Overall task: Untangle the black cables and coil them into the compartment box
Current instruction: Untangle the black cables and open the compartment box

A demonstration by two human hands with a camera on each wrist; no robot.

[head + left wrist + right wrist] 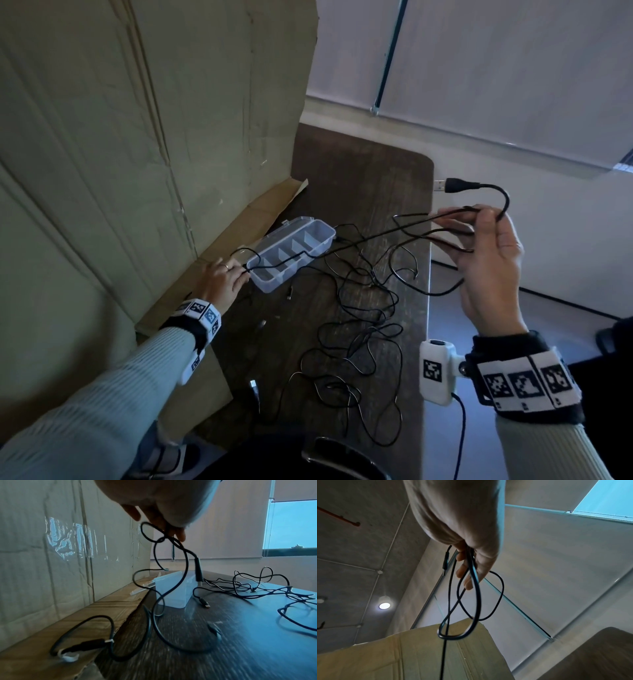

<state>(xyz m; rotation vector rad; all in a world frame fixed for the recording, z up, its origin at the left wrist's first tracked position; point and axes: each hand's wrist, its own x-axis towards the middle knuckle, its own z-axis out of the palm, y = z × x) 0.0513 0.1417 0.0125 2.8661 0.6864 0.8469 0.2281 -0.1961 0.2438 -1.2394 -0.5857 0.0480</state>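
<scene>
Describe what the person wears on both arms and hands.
Both arms wear pale ribbed knit sleeves. Each wrist carries a black band with white panels of black square marker codes. A white camera unit bearing one such code, with a thin black lead, sits at the right wrist. The left hand wears a ring; the right hand is bare.

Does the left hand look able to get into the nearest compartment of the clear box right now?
Probably yes. The left hand sits right beside the near end of the open compartment box, lid back. But it already pinches a black cable, and a strand drapes across the compartments.
</scene>
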